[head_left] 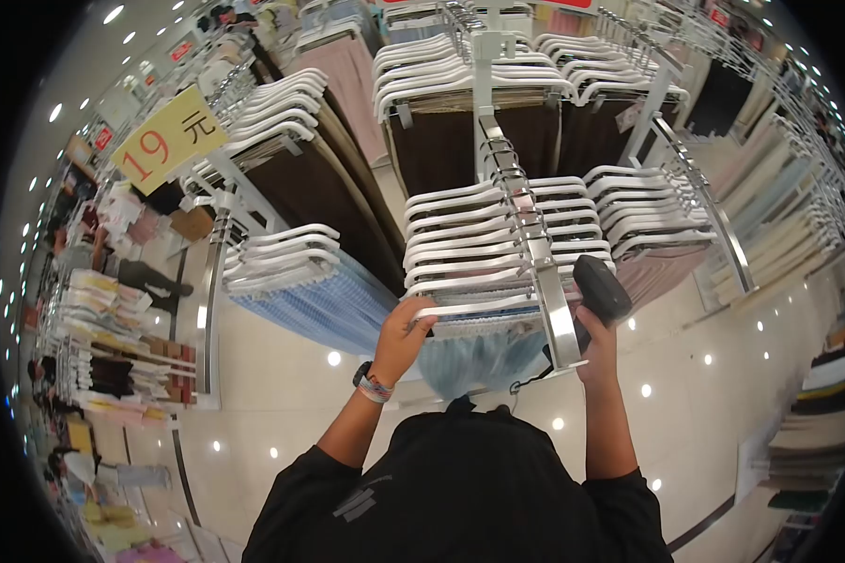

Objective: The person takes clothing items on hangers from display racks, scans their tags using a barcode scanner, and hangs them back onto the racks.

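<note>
My left hand [401, 336] is closed on the left end of a white clothes hanger [479, 308], the front one in the middle row. A pale blue gathered garment [483, 357] hangs beneath it. My right hand [598, 345] grips a black handheld device [602, 289] with a thick, rounded head, held upright just right of the metal display arm [556, 324]. A dark strap or cord [532, 377] runs by the end of that arm. Several more white hangers [460, 235] are lined up behind the front one.
Blue checked garments [314, 302] hang on the left and pink ones [662, 277] on the right. Dark trousers [437, 145] hang farther back. A yellow price sign [169, 141] stands at upper left. Folded clothes [817, 427] are stacked at far right. Other people are in the left aisle.
</note>
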`<state>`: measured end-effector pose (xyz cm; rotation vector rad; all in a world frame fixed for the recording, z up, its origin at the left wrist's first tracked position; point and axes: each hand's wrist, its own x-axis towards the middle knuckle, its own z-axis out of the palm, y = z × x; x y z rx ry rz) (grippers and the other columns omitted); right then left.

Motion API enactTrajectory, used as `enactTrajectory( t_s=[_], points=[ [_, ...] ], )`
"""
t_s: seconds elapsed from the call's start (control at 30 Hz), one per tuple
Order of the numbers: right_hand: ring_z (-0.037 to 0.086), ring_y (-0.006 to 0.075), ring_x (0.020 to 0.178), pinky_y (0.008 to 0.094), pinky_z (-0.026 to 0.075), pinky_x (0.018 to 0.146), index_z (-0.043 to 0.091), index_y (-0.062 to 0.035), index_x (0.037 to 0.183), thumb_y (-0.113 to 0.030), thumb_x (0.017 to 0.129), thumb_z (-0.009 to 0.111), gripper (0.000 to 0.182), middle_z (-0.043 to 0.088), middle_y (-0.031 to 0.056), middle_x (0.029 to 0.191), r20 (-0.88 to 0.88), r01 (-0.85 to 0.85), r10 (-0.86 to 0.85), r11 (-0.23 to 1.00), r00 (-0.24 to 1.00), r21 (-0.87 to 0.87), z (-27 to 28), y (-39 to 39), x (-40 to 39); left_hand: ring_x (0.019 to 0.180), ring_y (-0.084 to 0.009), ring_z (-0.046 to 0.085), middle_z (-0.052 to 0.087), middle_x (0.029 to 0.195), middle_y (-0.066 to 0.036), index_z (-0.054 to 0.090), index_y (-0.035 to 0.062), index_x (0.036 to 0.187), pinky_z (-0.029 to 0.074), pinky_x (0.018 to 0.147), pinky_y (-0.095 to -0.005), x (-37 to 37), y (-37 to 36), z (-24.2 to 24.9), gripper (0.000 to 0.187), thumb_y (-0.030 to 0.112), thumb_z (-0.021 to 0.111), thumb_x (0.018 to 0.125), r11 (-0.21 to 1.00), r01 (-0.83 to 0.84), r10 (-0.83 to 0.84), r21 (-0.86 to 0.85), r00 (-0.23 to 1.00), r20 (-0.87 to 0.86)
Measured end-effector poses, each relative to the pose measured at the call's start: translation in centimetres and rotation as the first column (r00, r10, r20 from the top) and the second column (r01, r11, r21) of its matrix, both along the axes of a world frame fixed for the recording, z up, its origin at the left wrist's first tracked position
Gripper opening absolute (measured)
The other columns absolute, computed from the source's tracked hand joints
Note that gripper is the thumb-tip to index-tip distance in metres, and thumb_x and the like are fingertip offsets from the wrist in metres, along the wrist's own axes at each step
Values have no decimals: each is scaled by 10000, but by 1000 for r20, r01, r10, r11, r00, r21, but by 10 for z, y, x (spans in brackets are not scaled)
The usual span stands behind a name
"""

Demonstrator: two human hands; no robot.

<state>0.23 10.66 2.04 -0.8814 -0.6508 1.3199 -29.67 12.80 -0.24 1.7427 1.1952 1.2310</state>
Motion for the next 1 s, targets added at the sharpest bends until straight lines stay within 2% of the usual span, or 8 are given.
enactTrajectory(
  t_s=[0.03, 0.1, 0.17, 0.4, 0.57, 0.8, 0.97, 1.0],
  points=[
    [590, 243, 1076, 347, 463, 924, 459, 32, 1307, -55, 856, 569, 473, 595, 135, 1118, -7, -23, 23, 1000, 1000, -3, -6, 5, 5, 845, -206, 600, 627, 933, -110, 621, -8, 1002, 472, 757, -299, 3, -2, -1, 164, 109, 620, 887, 999, -42, 42, -9, 999, -31],
    [622, 337, 1017, 449, 491, 937, 483, 23, 1188, -11, 858, 584, 346, 576, 110, 1046, -108, -56, 56, 998, 993, 4, -18, 15, 15, 870, -221, 601, 627, 953, -117, 619, -6, 1010, 470, 772, -305, 14, -7, -3, 169, 104, 621, 882, 994, -109, 107, -25, 992, -70],
    [624, 344, 1014, 448, 497, 922, 480, 21, 1180, -19, 858, 593, 343, 556, 88, 1003, -146, -104, 102, 995, 984, -3, -19, 25, 22, 851, -213, 602, 629, 945, -109, 618, -8, 999, 473, 753, -304, 28, -7, -3, 161, 99, 616, 879, 963, -269, 268, -33, 963, -37],
    [631, 353, 1014, 448, 494, 925, 522, 47, 1123, -23, 858, 602, 286, 579, 115, 1027, -113, -181, 182, 983, 977, 25, -21, 48, 27, 908, -188, 592, 616, 1055, -108, 524, 26, 1181, 490, 788, -303, 43, -1, -10, 352, 174, 652, 890, 897, -431, 435, -101, 901, 16],
    [589, 387, 1099, 470, 457, 973, 476, 41, 1243, -43, 854, 596, 416, 579, 143, 1107, -81, -229, 234, 971, 969, 74, -40, 35, 31, 952, -187, 591, 604, 1091, -93, 540, 25, 1181, 495, 811, -309, 19, -17, -14, 366, 211, 662, 890, 860, -484, 484, -163, 874, -40],
    [535, 324, 1195, 436, 393, 1018, 377, 34, 1366, -108, 880, 578, 545, 543, 173, 1279, 60, -132, 125, 983, 990, 129, -41, -17, 44, 975, -186, 598, 604, 1113, -82, 524, 10, 1193, 509, 771, -294, -112, -43, -68, 314, 140, 609, 920, 809, -548, 546, -214, 835, -72],
    [619, 245, 951, 380, 488, 855, 490, 41, 1257, -68, 861, 578, 420, 616, 141, 1070, 128, 110, -111, 994, 986, 9, -80, -65, 30, 983, -244, 604, 573, 1155, -153, 508, -2, 1236, 486, 857, -338, -220, -31, -51, 360, 91, 588, 897, 650, -751, 755, 121, 618, -219],
    [629, 231, 876, 355, 494, 813, 539, 35, 1153, -56, 856, 579, 313, 628, 126, 993, 150, 66, -63, 998, 987, -20, -82, -74, 22, 983, -244, 604, 573, 1155, -153, 508, -2, 1236, 486, 857, -338, -239, -25, -46, 360, 91, 588, 897, 653, -747, 752, 126, 622, -218]
  ],
)
